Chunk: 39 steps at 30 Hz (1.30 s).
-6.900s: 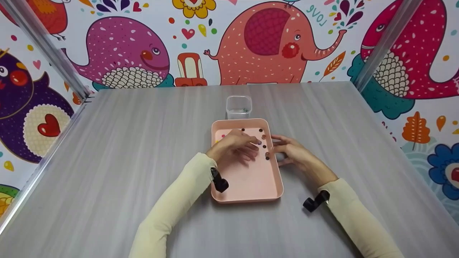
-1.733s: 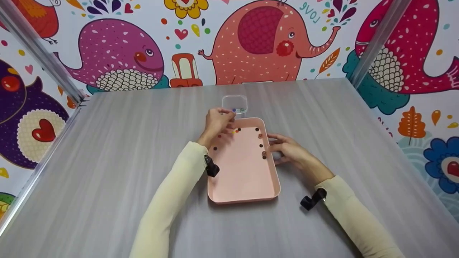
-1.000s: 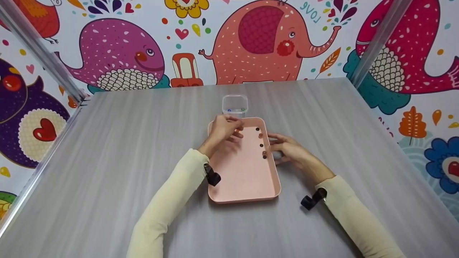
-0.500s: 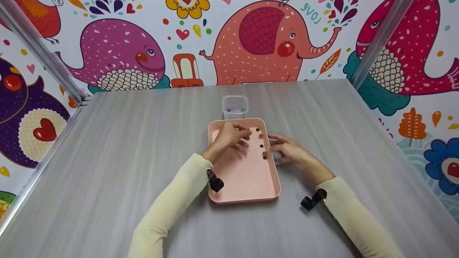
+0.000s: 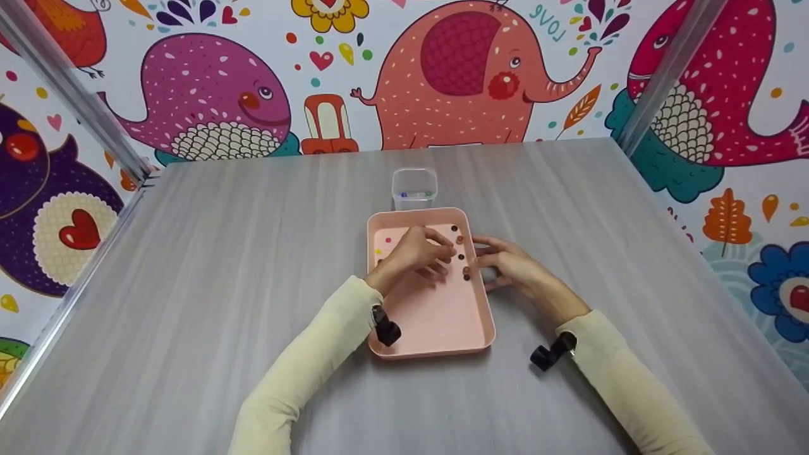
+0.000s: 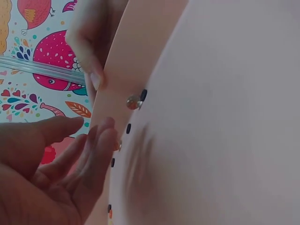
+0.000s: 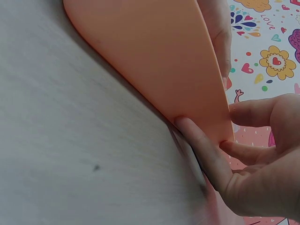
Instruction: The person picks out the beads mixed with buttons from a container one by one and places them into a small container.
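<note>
My left hand point(image 5: 420, 249) hovers over the far half of a pink tray point(image 5: 436, 316), palm toward its right wall. In the left wrist view, its thumb point(image 6: 63, 127) and fingers stand apart with nothing between them. Close to those fingertips, along the right wall, lie black beads point(image 6: 144, 94) and glossy amber beads point(image 6: 133, 102). My right hand point(image 5: 515, 262) touches the outside of that wall. In the right wrist view, its extended fingers point(image 7: 201, 145) lie against the tray's side, one fingertip at the rim. A pink bead point(image 5: 388, 240) and a yellow bead point(image 5: 378, 251) lie at the tray's far left.
A clear square container point(image 5: 414, 180) stands right behind the tray's far edge, with a few blue and green beads at its bottom. Grey tabletop point(image 5: 265, 265) surrounds both. Printed panels point(image 5: 461, 76) rise behind and at the sides.
My left hand has come from the container back over the tray, toward its right wall. A blue bead now shows in the container. The right hand has stayed at the tray's side.
</note>
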Tool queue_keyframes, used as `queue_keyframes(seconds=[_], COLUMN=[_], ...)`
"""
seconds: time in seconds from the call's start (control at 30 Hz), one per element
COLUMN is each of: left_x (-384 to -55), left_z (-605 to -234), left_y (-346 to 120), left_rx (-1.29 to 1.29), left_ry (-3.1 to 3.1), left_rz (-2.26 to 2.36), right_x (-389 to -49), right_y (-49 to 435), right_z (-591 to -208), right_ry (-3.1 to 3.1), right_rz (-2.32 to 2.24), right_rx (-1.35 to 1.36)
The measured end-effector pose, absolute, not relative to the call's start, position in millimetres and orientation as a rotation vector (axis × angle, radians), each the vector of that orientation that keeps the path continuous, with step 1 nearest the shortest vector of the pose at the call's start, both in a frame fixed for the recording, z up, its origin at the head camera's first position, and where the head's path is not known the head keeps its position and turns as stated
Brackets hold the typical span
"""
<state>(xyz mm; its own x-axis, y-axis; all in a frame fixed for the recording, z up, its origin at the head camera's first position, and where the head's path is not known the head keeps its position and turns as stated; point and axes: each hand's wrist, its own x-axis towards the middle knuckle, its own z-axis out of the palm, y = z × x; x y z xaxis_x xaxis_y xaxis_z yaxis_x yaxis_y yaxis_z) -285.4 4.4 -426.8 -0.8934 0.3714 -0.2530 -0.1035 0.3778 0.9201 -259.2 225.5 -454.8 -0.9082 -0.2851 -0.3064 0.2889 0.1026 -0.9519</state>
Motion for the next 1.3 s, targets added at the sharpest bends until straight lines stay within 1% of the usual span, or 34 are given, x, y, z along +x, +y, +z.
queue_keyframes(seconds=[0.23, 0.5, 0.87, 1.3], left_x=[-280.2, -276.5, -275.0, -276.4], left_z=[-431.8, -438.4, -437.7, -439.8], left_y=[10.5, 16.8, 20.3, 26.9], left_rx=[0.270, 0.230, 0.249, 0.214], left_ry=[2.234, 2.187, 2.176, 2.129], left_rz=[1.488, 1.454, 1.407, 1.389], right_x=[-259.8, -258.7, -259.7, -260.6], right_y=[225.4, 224.4, 225.1, 226.0], right_z=[-455.3, -453.8, -454.7, -455.4], right_ry=[1.999, 2.000, 2.014, 2.015], right_rz=[-1.839, -1.841, -1.820, -1.823], right_rx=[-0.004, 0.016, 0.011, 0.016])
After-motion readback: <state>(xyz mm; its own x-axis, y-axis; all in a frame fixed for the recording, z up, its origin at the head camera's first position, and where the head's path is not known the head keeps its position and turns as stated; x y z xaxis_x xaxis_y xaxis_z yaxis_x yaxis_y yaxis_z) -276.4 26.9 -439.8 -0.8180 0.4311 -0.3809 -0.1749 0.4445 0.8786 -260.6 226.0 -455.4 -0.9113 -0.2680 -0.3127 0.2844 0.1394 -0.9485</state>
